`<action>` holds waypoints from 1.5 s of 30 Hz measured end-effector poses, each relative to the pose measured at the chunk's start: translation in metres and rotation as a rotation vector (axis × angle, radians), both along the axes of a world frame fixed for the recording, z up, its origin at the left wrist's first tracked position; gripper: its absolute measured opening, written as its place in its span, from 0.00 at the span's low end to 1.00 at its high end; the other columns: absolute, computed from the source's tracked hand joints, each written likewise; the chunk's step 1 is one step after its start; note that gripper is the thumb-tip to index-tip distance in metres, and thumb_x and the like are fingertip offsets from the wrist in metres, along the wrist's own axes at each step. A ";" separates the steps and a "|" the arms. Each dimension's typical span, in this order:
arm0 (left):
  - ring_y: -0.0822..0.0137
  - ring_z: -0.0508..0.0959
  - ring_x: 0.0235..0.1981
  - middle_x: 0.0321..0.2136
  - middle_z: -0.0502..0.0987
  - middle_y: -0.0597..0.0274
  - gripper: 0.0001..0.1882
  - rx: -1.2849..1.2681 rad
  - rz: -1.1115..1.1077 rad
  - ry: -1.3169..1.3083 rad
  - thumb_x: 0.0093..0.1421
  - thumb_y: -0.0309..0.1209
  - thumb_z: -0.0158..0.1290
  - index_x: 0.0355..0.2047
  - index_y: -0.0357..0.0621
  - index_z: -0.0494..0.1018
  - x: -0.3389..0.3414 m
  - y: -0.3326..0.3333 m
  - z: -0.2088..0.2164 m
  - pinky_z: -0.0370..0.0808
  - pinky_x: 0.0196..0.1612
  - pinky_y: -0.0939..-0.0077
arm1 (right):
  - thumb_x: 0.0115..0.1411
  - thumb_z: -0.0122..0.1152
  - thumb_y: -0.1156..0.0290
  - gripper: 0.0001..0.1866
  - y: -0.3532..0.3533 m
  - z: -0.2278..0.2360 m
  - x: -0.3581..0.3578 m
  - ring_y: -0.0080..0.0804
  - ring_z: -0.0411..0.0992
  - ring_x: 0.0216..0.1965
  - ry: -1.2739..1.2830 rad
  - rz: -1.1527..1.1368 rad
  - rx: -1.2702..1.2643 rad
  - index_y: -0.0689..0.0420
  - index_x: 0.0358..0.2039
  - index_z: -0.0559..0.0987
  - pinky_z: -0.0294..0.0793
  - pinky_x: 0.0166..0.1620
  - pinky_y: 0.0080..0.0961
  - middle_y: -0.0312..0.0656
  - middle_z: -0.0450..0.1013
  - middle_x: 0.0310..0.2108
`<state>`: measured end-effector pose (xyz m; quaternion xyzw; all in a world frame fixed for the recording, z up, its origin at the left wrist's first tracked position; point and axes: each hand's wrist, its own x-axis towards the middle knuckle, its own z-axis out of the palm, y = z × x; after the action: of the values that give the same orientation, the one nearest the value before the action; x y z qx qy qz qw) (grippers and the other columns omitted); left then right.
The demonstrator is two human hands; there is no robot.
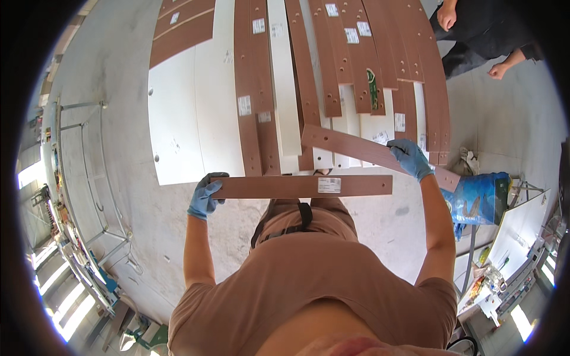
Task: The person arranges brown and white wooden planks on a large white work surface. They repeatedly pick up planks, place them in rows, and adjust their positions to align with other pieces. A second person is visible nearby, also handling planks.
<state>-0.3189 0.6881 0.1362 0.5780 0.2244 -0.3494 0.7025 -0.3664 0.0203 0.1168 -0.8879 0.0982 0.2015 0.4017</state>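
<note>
My left hand [205,196], in a blue glove, is closed round the left end of a brown board [261,187]. This board lies level across the front of my body and bears a white label [329,185] right of its middle. Also gloved in blue, my right hand [411,159] grips a second brown board [350,145] near its right end. That one slants, its left end raised over the front edge of the stacked boards and its right end lower. A drilled hole shows near its left end. The fingertips of both hands are partly hidden.
Brown boards with holes and labels [332,53] lie in rows ahead, among white panels [196,113]. A green strip-like item [372,89] rests on one board. Another person [484,29] stands at the far right. A blue bag [478,199] is at right, a metal frame rack [89,172] at left.
</note>
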 end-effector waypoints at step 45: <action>0.52 0.84 0.39 0.47 0.82 0.54 0.19 0.153 0.773 0.135 0.68 0.40 0.61 0.56 0.49 0.76 0.064 0.035 -0.117 0.85 0.40 0.51 | 0.57 0.68 0.57 0.29 0.282 -0.026 0.083 0.47 0.76 0.43 -0.554 0.144 -0.401 0.54 0.57 0.74 0.74 0.46 0.46 0.46 0.75 0.48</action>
<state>-0.2547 0.7230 0.0189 0.4771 0.4965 -0.0788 0.7209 -0.2831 0.3027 0.0908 -0.9748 -0.0397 -0.0426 0.2154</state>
